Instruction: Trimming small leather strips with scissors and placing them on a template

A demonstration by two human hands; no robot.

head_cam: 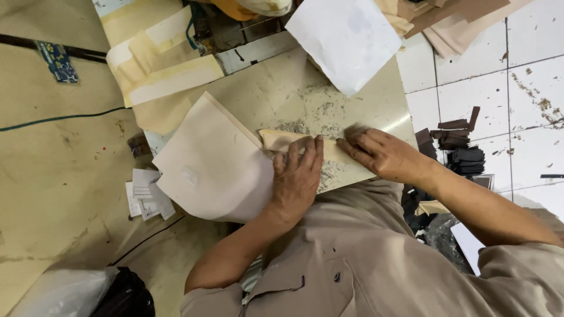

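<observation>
The left hand (pixel 298 176) presses flat on a folded cream strip (pixel 305 145) near the worktop's (pixel 282 94) front edge, holding nothing. The right hand (pixel 379 154) curls over the strip's right end, apparently pinching it. A large beige sheet (pixel 211 164) overhangs the left corner; the folding appears partly done.

white sheet (pixel 346 38), dark scraps (pixel 457 141), black bag (pixel 126 293)

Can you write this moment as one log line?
left hand: pressing tan leather strip | right hand: at strip's end | surface: scuffed board
</observation>
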